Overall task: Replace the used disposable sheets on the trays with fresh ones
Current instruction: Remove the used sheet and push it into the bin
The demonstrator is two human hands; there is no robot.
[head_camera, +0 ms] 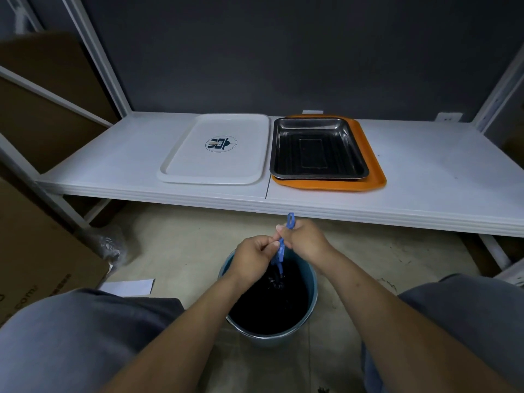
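While they meet over the bucket, the left hand and right hand each pinch the blue drawstring of the black bag lining it. This looks like tying off the waste, with the used sheets apparently discarded. Next comes finding fresh sheets; none show. Ahead of the hands and well apart, on the shelf, lie a bare white tray and, right of it, a black pan on an orange tray.
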